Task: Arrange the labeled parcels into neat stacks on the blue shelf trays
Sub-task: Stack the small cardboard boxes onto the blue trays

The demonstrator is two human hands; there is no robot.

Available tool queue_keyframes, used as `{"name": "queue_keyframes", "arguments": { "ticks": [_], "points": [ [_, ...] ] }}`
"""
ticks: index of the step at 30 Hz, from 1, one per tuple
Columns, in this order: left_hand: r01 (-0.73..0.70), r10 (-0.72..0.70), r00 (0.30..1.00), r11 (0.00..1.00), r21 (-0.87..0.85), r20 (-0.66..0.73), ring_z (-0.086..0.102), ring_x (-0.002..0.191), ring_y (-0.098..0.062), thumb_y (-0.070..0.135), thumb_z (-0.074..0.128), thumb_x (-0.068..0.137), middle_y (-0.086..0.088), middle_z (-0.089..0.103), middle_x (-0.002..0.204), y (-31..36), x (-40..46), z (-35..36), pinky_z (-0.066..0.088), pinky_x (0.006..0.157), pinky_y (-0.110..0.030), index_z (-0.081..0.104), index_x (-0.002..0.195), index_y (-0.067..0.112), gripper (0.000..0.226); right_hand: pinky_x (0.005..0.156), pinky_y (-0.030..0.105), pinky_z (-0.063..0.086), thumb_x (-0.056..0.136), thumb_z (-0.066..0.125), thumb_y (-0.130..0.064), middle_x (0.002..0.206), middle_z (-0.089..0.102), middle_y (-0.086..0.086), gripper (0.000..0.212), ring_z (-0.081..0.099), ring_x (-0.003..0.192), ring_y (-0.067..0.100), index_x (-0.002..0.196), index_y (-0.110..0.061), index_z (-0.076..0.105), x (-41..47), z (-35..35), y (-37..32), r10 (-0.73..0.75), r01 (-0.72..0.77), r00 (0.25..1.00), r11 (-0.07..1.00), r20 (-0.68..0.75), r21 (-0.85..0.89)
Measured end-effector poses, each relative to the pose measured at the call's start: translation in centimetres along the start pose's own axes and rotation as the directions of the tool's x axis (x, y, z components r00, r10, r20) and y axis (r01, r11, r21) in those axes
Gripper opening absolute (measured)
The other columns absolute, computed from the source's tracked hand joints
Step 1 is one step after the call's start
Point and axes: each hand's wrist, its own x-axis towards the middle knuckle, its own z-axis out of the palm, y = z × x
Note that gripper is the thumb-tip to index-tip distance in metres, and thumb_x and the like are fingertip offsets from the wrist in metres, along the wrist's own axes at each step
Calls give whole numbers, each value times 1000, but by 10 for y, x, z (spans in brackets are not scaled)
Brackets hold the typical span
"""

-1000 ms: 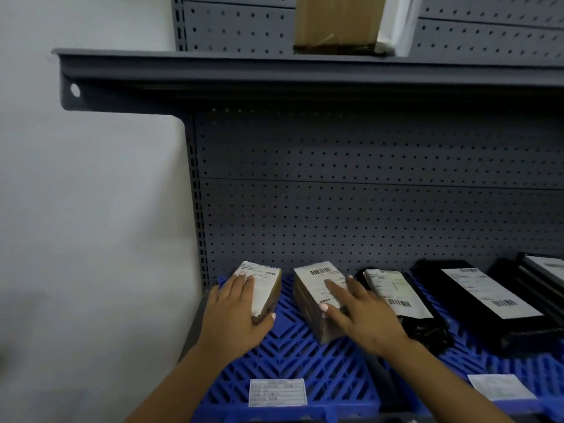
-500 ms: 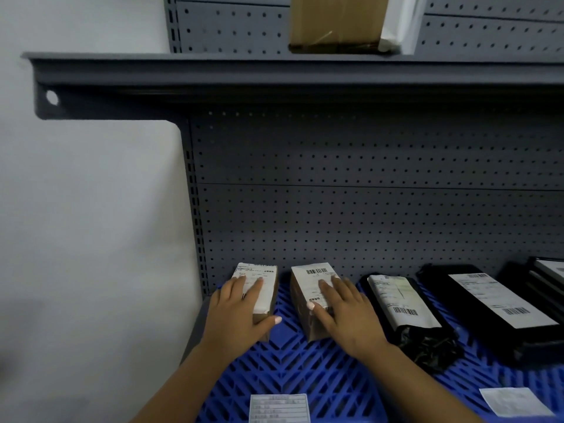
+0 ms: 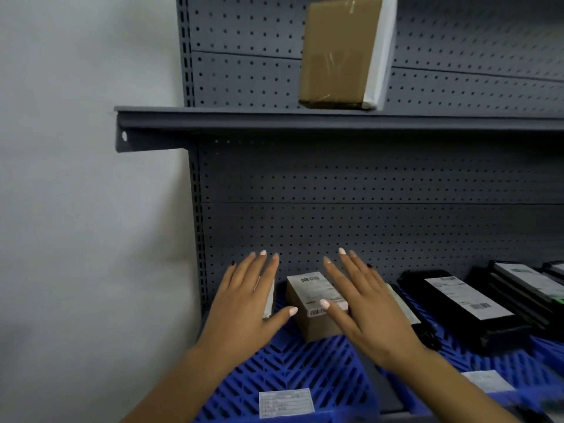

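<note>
— Grey pegboard shelving (image 3: 366,184) fills the view beside a pale wall (image 3: 76,178). What sits on the lower level?

— Blue slatted trays; the left blue tray (image 3: 293,370) carries a white tag (image 3: 286,403) on its front edge. A brown parcel (image 3: 317,306) with a barcode label on top stands on it near the back panel.

— And the hands?

— Both are spread flat, fingers straight, gripping nothing. The left hand (image 3: 247,303) is in front of a second labelled parcel (image 3: 270,297), of which only a white edge shows. The right hand (image 3: 366,309) is just right of the brown parcel, its thumb overlapping the label's near corner; whether it touches, I cannot tell.

— Anything further right?

— A long black parcel (image 3: 464,303) with a white label lies on the next blue tray (image 3: 518,361), and a stack of flat black parcels (image 3: 528,288) sits beyond it. Up on the grey upper shelf (image 3: 335,122) stands a taped cardboard box (image 3: 335,53) with a white side.
</note>
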Motion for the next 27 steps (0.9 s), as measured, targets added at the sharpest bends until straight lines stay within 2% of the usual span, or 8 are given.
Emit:
{"name": "queue_keyframes", "arguments": {
  "ticks": [7,11,14,17,20,23,27],
  "points": [
    [-126,144,970,987,100,-194,18,142,-16,67,35,87,-1,26,154,52,21,-99,21,112,-44,17,151,22,80,115,30,-2,89,8,-73,157,-15,-17,65,-15,143,3,147,-46,-8,-18,-99,1,-120,109,973,992,-198,-68],
    [-137,182,947,974,181,-265,23,141,-20,65,35,87,-4,30,153,81,36,-141,24,112,-47,22,150,19,79,115,31,4,92,13,-70,159,-5,-14,65,-8,144,3,149,-42,-2,-23,-147,14,-177,156,944,983,-278,-94],
    [-119,191,935,963,242,-298,27,140,-23,65,35,87,-6,33,151,100,50,-164,28,112,-47,24,149,17,79,115,29,1,91,12,-70,158,-6,-14,66,-11,144,3,149,-41,-2,-25,-177,26,-206,177,932,977,-297,-122],
    [-78,179,926,952,295,-333,28,139,-23,65,36,87,-7,32,151,117,67,-184,25,112,-43,25,149,17,79,114,27,-3,90,9,-71,158,-9,-13,67,-16,143,3,149,-41,-4,-24,-201,37,-229,192,926,970,-301,-147],
    [-37,158,917,948,317,-366,25,140,-26,65,39,85,-9,26,154,128,87,-202,23,112,-43,22,150,18,81,113,26,-8,88,5,-71,158,-10,-10,69,-17,143,5,148,-39,-7,-17,-220,45,-251,205,923,962,-291,-180],
    [-10,141,921,941,338,-364,17,143,-28,61,53,84,-11,15,157,131,108,-222,18,114,-43,15,151,19,89,114,27,-10,83,-2,-72,158,-13,-7,73,-18,143,8,148,-38,-11,-6,-235,49,-255,202,926,958,-279,-203],
    [-12,146,945,910,414,-294,4,145,-29,63,57,79,-9,0,159,128,135,-248,15,117,-47,3,151,26,98,113,28,-10,78,-8,-72,158,-15,-6,78,-18,143,9,148,-38,-12,7,-247,50,-237,189,932,964,-275,-189]
  ]
}}
